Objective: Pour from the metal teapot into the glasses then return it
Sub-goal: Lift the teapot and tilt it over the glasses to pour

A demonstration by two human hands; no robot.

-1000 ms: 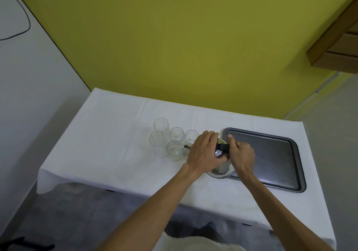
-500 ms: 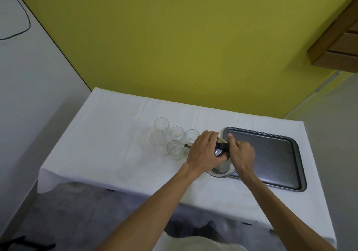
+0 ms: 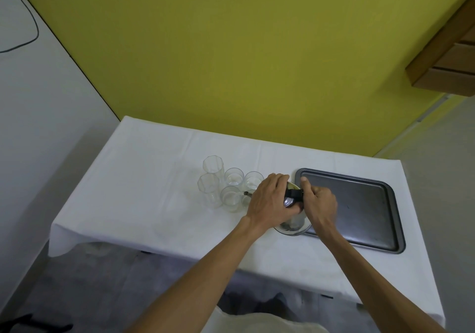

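Across the last second almost nothing shifts: both hands stay clamped on the metal teapot (image 3: pixel 290 201) in the same spot, and the spout (image 3: pixel 247 193) stays aimed at the cluster of glasses. That stillness suggests a pour being held steady, or one just beginning or ending; no stream of liquid can be made out, and the levels in the glasses are too faint to read.

The left hand (image 3: pixel 270 199) lies curled over the top of the teapot, its grip clenched on the body and lid region, covering most of the metal. The right hand (image 3: pixel 318 203) is closed on the black handle (image 3: pixel 295 193), its grip pinching it from the right side with the thumb up near the corner of the dark baking tray (image 3: pixel 372 204). So the teapot sits between the two grips, with only a sliver of shiny metal and the handle showing.

The teapot hangs over a glass bowl (image 3: pixel 293 227) that sits on the white counter (image 3: pixel 154 178), touching the tray's left edge. The spout tip points left, just beside the nearest short glass (image 3: pixel 231 197), with two more short glasses (image 3: pixel 234 177) behind it and two tall glasses (image 3: pixel 209 191) further left. Returning the teapot is not yet done.
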